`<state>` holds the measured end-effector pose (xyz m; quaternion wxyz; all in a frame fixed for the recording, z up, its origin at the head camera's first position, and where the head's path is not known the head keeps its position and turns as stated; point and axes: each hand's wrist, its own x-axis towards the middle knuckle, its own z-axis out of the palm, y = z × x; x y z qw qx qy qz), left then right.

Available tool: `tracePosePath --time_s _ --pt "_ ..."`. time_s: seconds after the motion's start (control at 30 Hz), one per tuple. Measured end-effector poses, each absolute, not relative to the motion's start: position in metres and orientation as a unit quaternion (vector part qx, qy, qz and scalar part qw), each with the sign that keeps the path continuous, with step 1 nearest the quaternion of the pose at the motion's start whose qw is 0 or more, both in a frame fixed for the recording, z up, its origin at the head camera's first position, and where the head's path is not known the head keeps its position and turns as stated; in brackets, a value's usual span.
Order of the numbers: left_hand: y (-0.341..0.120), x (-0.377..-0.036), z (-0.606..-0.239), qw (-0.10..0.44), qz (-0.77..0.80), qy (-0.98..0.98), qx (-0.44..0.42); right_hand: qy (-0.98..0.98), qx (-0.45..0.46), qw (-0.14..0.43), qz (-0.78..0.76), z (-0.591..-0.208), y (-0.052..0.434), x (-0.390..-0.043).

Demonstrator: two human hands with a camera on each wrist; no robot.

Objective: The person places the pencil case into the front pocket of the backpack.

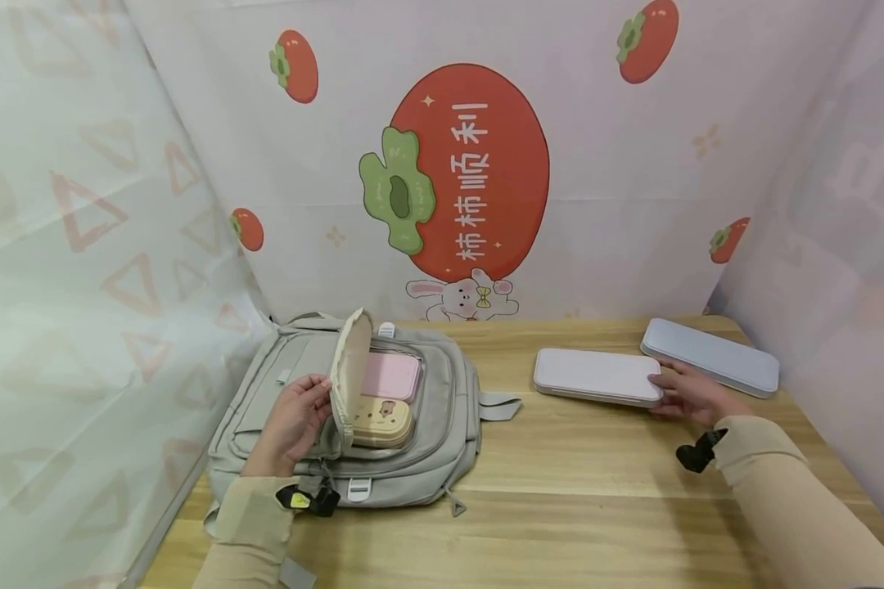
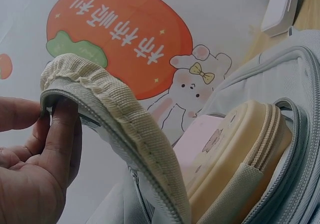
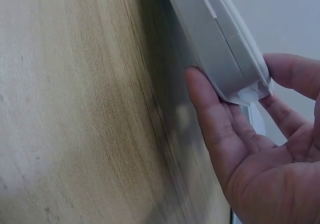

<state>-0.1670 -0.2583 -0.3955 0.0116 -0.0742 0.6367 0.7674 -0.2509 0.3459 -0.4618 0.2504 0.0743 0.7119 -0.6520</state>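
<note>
My left hand [image 1: 292,421] pinched the bag's flap [image 1: 352,372] up, while my right hand [image 1: 688,394], fingers lightly around the white case [image 1: 597,376] end, had it lying lengthwise on the table [image 1: 575,491], well right of the bag [image 1: 420,458].

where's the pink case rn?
Head view, left side: the pink case lies inside the open backpack pocket, just behind the yellow bear case, beside the flap the left hand pinches.
</note>
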Motion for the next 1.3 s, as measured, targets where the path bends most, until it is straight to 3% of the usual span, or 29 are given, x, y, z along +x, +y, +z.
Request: tracePosePath --time_s 0.63,1.3 --pt "-0.257 -0.169 -0.392 0.009 0.770 0.633 -0.074 0.693 0.045 0.199 -0.691 -0.457 0.336 -0.248" --pt "-0.255 -0.167 -0.395 0.010 0.776 0.625 -0.087 0.709 0.028 0.192 -0.679 -0.454 0.317 -0.248"
